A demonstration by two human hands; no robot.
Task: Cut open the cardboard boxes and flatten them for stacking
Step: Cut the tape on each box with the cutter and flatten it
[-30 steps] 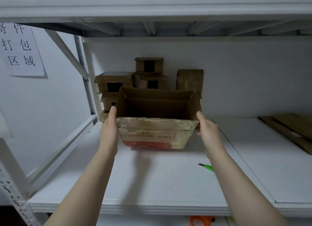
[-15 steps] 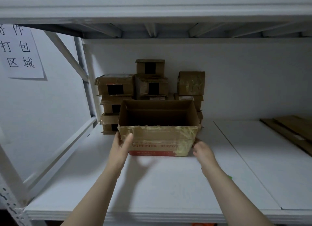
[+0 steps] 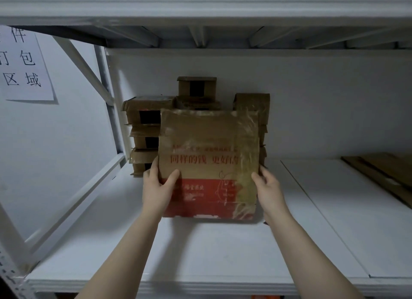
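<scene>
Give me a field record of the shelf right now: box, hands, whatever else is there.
box: upright, printed face toward camera; whether flattened, cannot tell
left hand: grips box's left edge, thumb on front
right hand: grips box's right edge
stack: closed boxes behind the box, back left of shelf
flat cardboard: lying at far right of shelf

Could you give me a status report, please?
Left grip, right grip: both holding side edges. Brown-and-red printed cardboard box upright, broad face to camera. Stacked brown cartons behind.

Storeroom, white metal shelving (image 3: 200, 256), stacked cardboard boxes (image 3: 142, 114), paper wall sign (image 3: 22, 64)
</scene>
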